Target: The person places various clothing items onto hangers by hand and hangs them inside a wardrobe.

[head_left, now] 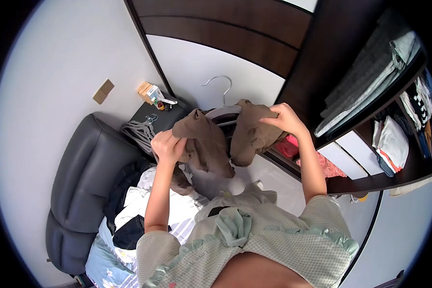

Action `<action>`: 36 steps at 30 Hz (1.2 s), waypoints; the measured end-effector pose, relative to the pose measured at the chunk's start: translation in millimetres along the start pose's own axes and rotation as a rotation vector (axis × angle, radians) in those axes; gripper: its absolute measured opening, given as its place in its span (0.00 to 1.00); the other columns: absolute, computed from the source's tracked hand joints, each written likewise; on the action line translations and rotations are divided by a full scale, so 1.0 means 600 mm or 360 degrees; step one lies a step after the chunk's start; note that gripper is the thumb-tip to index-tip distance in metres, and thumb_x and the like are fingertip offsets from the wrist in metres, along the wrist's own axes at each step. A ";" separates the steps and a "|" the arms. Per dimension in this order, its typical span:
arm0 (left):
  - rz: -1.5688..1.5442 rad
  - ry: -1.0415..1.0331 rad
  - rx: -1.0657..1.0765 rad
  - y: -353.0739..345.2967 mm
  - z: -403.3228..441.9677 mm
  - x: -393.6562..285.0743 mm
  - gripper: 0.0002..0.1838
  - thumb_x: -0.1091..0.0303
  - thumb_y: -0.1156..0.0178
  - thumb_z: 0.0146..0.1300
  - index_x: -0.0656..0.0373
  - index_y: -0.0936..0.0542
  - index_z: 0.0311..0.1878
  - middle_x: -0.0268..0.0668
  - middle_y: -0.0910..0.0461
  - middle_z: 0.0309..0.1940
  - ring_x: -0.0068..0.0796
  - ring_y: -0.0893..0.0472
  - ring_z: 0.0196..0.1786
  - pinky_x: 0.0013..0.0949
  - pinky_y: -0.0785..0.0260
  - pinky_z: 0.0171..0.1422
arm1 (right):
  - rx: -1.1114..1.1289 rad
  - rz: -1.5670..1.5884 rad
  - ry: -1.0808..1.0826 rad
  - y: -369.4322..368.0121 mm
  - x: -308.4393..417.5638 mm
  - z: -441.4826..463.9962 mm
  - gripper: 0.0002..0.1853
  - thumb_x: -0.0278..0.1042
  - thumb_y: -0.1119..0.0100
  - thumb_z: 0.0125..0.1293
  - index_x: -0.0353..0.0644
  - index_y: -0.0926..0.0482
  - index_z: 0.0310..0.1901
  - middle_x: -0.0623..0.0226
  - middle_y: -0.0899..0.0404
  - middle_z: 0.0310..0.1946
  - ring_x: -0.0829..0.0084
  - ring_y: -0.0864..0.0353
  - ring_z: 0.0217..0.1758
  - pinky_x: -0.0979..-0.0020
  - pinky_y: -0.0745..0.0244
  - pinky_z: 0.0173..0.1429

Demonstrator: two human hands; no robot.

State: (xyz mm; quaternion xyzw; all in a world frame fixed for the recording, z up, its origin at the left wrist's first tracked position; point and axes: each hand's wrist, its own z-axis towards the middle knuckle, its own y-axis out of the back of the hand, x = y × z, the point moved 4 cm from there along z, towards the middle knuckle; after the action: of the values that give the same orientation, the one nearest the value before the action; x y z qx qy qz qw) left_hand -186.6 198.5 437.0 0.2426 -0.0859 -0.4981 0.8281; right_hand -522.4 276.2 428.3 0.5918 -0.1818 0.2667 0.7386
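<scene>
The brown garment [204, 144] was held up on a grey hanger [224, 113] in front of the wardrobe, its left side pinched by the left hand [168, 146] and its right side gripped by the right hand [284, 120]. More grey hangers [141, 133] were seen to the left on the dark nightstand [162, 115], near the black headboard [89, 192]; clothes [134, 206] were piled on the near left.
</scene>
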 end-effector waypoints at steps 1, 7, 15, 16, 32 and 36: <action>-0.0016 -0.0006 -0.0016 -0.008 0.004 0.001 0.08 0.70 0.33 0.33 0.56 0.21 0.21 0.33 0.26 0.17 0.34 0.28 0.18 0.32 0.39 0.23 | -0.0005 0.0001 -0.0001 0.009 -0.001 -0.005 0.17 0.40 0.33 0.51 0.34 0.26 0.24 0.53 0.38 0.16 0.74 0.43 0.16 0.71 0.42 0.23; -0.0164 -0.0057 -0.0079 -0.057 0.035 -0.030 0.08 0.69 0.32 0.35 0.56 0.21 0.22 0.33 0.26 0.16 0.34 0.28 0.18 0.32 0.38 0.23 | 0.0080 0.0476 -0.0126 0.077 0.007 -0.078 0.14 0.35 0.35 0.54 0.34 0.28 0.23 0.66 0.36 0.14 0.85 0.43 0.21 0.75 0.44 0.25; -0.0393 -0.0119 0.0022 -0.157 0.087 -0.128 0.09 0.69 0.32 0.37 0.56 0.22 0.24 0.33 0.26 0.18 0.35 0.27 0.20 0.34 0.37 0.25 | 0.0129 0.1125 -0.0472 0.147 -0.028 -0.255 0.12 0.29 0.38 0.57 0.33 0.23 0.42 0.75 0.22 0.35 0.86 0.29 0.40 0.80 0.33 0.46; -0.0459 -0.0072 0.0027 -0.171 0.096 -0.143 0.10 0.69 0.31 0.37 0.58 0.22 0.24 0.34 0.26 0.18 0.37 0.27 0.22 0.34 0.36 0.26 | 0.0013 0.1131 -0.0539 0.156 -0.030 -0.277 0.13 0.30 0.39 0.58 0.34 0.24 0.43 0.74 0.22 0.36 0.85 0.28 0.41 0.80 0.33 0.47; -0.1970 0.0725 0.0778 -0.370 0.074 -0.486 0.25 0.69 0.36 0.54 0.60 0.33 0.55 0.34 0.27 0.43 0.26 0.28 0.42 0.29 0.35 0.48 | -0.0642 0.1112 -0.0837 0.296 -0.039 -0.508 0.14 0.32 0.49 0.66 0.32 0.27 0.49 0.72 0.23 0.42 0.84 0.29 0.44 0.79 0.34 0.51; -0.2376 0.0713 0.0934 -0.408 0.080 -0.568 0.31 0.68 0.35 0.54 0.60 0.39 0.59 0.34 0.30 0.47 0.24 0.29 0.45 0.28 0.36 0.51 | -0.0755 0.1227 -0.0880 0.305 -0.038 -0.546 0.14 0.31 0.47 0.65 0.33 0.27 0.49 0.72 0.23 0.42 0.84 0.28 0.44 0.79 0.34 0.52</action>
State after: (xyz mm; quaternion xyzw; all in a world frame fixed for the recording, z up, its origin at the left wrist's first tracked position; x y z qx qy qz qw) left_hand -563.6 384.0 393.0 0.5352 0.1381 -0.8135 0.1808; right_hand -667.4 619.2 480.8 0.3470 -0.6296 0.3044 0.6250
